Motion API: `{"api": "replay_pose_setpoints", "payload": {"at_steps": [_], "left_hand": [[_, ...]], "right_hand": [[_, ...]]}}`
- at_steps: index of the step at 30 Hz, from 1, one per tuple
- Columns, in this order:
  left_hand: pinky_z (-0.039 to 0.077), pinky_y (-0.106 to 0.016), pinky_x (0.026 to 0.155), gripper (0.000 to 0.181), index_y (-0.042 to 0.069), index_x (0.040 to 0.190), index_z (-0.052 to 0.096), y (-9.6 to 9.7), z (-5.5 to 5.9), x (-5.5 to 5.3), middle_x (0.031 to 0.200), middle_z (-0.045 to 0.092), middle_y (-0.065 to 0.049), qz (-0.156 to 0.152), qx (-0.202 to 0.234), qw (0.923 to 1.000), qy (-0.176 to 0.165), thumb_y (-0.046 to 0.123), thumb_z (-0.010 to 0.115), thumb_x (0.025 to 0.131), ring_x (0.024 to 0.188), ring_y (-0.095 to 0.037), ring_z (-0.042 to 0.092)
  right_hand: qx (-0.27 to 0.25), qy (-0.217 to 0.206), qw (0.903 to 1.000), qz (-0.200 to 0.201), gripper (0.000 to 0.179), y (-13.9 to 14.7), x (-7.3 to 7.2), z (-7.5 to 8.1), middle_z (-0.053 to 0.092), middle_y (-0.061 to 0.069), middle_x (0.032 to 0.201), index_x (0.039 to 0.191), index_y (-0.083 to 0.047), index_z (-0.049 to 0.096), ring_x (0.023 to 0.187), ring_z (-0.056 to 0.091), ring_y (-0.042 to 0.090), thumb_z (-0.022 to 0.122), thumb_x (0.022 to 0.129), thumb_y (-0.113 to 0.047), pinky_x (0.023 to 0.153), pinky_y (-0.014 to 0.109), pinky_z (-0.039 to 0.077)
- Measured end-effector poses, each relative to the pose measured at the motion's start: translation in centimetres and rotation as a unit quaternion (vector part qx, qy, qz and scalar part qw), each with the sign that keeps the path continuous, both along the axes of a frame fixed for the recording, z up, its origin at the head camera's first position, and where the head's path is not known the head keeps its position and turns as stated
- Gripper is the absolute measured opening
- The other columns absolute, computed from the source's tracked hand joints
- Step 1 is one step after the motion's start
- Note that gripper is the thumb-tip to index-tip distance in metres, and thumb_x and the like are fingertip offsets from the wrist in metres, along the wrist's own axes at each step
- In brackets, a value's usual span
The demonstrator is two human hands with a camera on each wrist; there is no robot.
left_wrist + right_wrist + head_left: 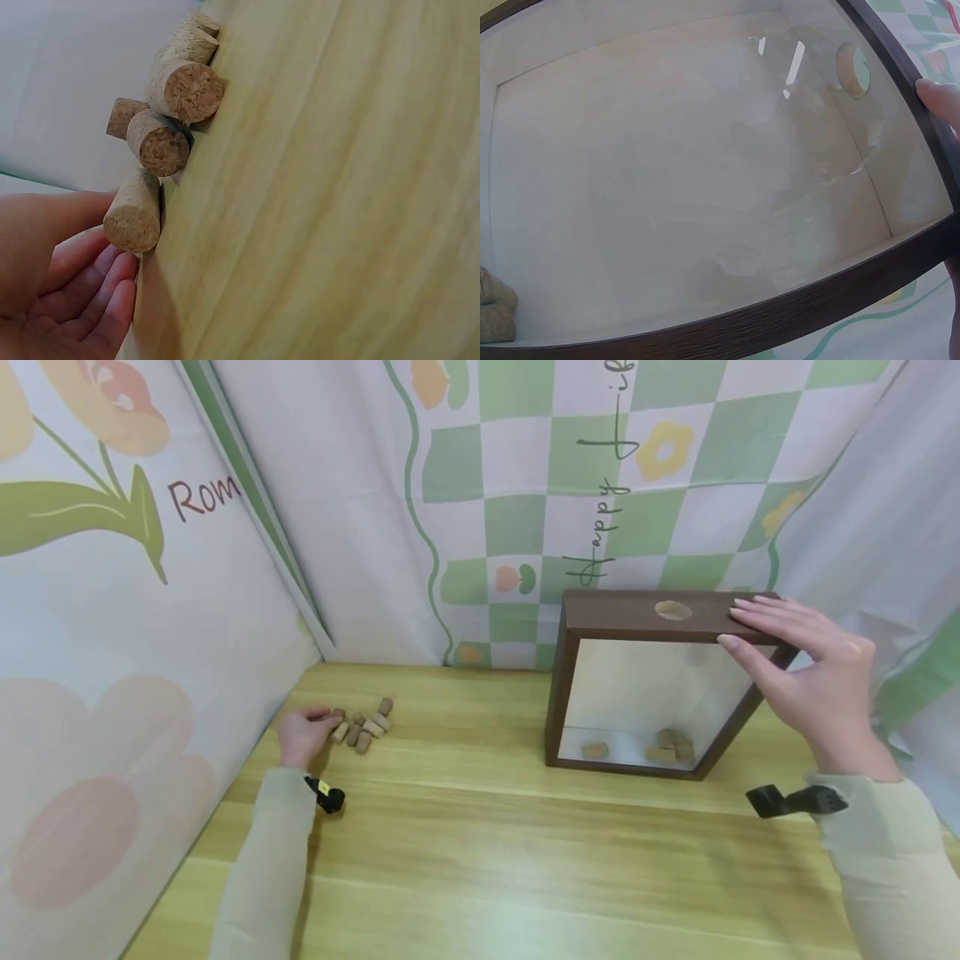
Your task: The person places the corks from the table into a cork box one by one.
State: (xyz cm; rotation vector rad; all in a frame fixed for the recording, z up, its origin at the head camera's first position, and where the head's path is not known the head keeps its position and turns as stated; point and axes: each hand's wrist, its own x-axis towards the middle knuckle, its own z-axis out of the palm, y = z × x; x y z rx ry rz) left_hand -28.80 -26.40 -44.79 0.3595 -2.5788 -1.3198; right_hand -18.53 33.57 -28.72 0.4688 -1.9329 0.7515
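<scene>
Pale beige sleeves (262,868) lie nearest us, with small black wrist devices (330,797) at their cuffs. Our left hand (302,737), fingers bent, reaches the left end of a loose group of small tan and brown cylindrical corks (363,742); its fingertips are at the corks, but we cannot tell whether one is pinched. Our right hand (825,685) rests over the upper right corner of a dark brown rectangular box (615,615), fingers nearly straight along the top, thumb against the front edge.

From the left wrist we see the speckled round end of a light tan cork (133,227) right at our fingers, detail too small in the head view. From the right wrist we catch glare on the box's clear front panel (690,187). Only the head view shows us the single cork (595,750) inside, left of a small pile of corks (666,752).

The box stands upright on the yellowish wood-grained table (465,860), a round hole (672,610) in its top. Behind hangs a green-and-white checked curtain (517,460).
</scene>
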Motion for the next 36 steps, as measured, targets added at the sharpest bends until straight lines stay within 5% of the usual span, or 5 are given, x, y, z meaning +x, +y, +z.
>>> {"api": "replay_pose_setpoints", "payload": {"at_steps": [12, 17, 22, 28, 36], "left_hand": [[0.047, -0.044, 0.098, 0.036, -0.004, 0.126, 0.069, 0.7, 0.9, 0.1, 0.119, 0.069, -0.023, 0.008, -0.004, 0.9999, -0.006, 0.014, 0.072, 0.095, 0.111, -0.035, 0.062], [0.048, -0.040, 0.092, 0.037, -0.001, 0.130, 0.067, 1.3, 1.9, 0.2, 0.118, 0.067, -0.021, 0.020, 0.031, 0.9990, 0.025, 0.013, 0.069, 0.095, 0.108, -0.032, 0.059], [0.048, -0.038, 0.088, 0.033, 0.001, 0.127, 0.070, 1.8, 3.0, -0.2, 0.116, 0.070, -0.019, 0.028, -0.003, 0.9969, 0.073, 0.017, 0.069, 0.098, 0.109, -0.034, 0.062], [0.050, -0.027, 0.075, 0.029, 0.002, 0.123, 0.072, 3.0, 4.3, -0.5, 0.118, 0.071, -0.016, 0.009, 0.005, 0.9945, 0.104, 0.017, 0.071, 0.098, 0.104, -0.031, 0.066], [0.053, -0.037, 0.084, 0.027, 0.003, 0.121, 0.074, 5.7, 6.6, 0.0, 0.114, 0.072, -0.015, -0.044, 0.022, 0.9890, 0.140, 0.016, 0.071, 0.098, 0.102, -0.028, 0.066]], "right_hand": [[0.006, -0.005, 0.9999, -0.008, 0.030, 0.4, -0.2, -0.2, 0.073, 0.017, 0.110, 0.109, -0.005, 0.080, 0.117, 0.061, 0.002, 0.087, 0.082, -0.016, 0.108, 0.026, 0.041], [0.005, -0.004, 0.9999, -0.008, 0.030, 0.6, -0.3, -0.3, 0.073, 0.016, 0.110, 0.109, -0.006, 0.080, 0.117, 0.061, 0.002, 0.087, 0.082, -0.017, 0.108, 0.026, 0.041], [0.005, -0.002, 1.0000, -0.008, 0.030, 0.5, -0.3, -0.3, 0.073, 0.016, 0.110, 0.108, -0.005, 0.080, 0.117, 0.061, 0.002, 0.087, 0.082, -0.017, 0.108, 0.027, 0.041], [0.006, -0.001, 0.9999, -0.010, 0.030, 0.4, -0.2, -0.3, 0.073, 0.017, 0.110, 0.108, -0.005, 0.080, 0.117, 0.061, 0.001, 0.087, 0.082, -0.016, 0.109, 0.028, 0.041], [0.003, -0.001, 1.0000, -0.008, 0.029, 0.3, -0.1, -0.2, 0.073, 0.017, 0.110, 0.108, -0.005, 0.080, 0.117, 0.062, 0.002, 0.087, 0.082, -0.015, 0.108, 0.027, 0.041]]}}
